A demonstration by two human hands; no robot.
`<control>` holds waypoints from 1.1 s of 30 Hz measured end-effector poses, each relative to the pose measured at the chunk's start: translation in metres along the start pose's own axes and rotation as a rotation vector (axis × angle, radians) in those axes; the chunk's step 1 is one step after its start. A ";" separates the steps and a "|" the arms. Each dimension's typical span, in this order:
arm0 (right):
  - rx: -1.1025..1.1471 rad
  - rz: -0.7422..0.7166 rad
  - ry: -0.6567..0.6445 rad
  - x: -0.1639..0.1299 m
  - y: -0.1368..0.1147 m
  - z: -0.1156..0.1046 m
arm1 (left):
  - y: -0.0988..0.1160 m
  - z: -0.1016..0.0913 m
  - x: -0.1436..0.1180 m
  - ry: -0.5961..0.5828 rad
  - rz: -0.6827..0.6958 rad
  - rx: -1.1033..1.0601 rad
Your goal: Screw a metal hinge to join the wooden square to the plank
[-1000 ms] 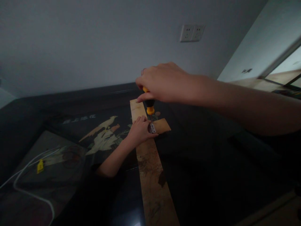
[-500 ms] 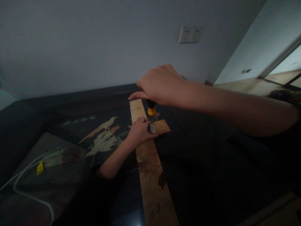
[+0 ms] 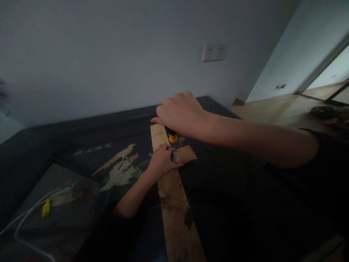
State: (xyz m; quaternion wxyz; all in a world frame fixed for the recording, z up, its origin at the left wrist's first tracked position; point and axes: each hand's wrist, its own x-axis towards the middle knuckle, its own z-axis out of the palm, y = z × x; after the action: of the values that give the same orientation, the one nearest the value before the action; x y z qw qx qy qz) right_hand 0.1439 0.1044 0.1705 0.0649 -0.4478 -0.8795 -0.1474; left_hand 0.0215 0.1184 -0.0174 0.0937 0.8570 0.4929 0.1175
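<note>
Your right hand is wrapped over the top of the screwdriver, fingers clamped on the handle; only the black-and-yellow lower end of it shows under your palm. The driver stands about upright, its shaft running down to a small metal bracket at mid-scene. Your left hand rests on the long plank, fingers curled together around the bracket, pinning it right where the tip meets it. The long plank runs near to far across the dark desk; a short plank butts against its right side, and the bracket sits at that joint. Can't tell whether the tip is seated in a screw, too small and dark. Left of the planks the desk top shows a bird-and-flower picture with a line of characters above it. Near left, a white cable loops over a grey mat, with a yellow tag on it. A double wall socket sits on the far wall, right of centre.
</note>
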 end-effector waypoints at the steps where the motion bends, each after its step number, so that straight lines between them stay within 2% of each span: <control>1: -0.003 0.016 0.025 0.002 0.000 0.002 | 0.000 0.000 0.000 0.003 -0.002 0.006; 3: -0.008 0.035 0.043 0.003 0.003 0.004 | 0.000 0.000 0.000 0.002 -0.003 0.017; 8: 0.061 -0.082 -0.127 -0.004 0.014 -0.007 | 0.000 0.000 0.000 -0.010 0.001 0.033; 10: 0.065 -0.120 -0.148 -0.007 0.015 -0.010 | 0.000 0.000 -0.001 -0.008 -0.004 0.033; 13: 0.041 -0.091 -0.130 -0.007 0.012 -0.008 | 0.001 0.000 -0.001 0.000 -0.010 0.029; 19: 0.008 0.019 -0.002 -0.004 0.012 0.006 | 0.002 0.000 -0.002 -0.010 -0.031 0.007; 27: 0.236 -0.143 -0.066 -0.010 0.025 0.004 | -0.001 0.004 -0.002 0.003 -0.045 -0.043; 33: 0.147 -0.014 0.004 -0.011 0.026 0.011 | -0.001 0.005 -0.002 0.005 -0.053 -0.063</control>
State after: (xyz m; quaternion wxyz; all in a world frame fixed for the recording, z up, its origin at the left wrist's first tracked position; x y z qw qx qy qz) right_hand 0.1713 0.1142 0.1628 0.0982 -0.4353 -0.8910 -0.0839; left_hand 0.0212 0.1172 -0.0230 0.1226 0.8399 0.5118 0.1324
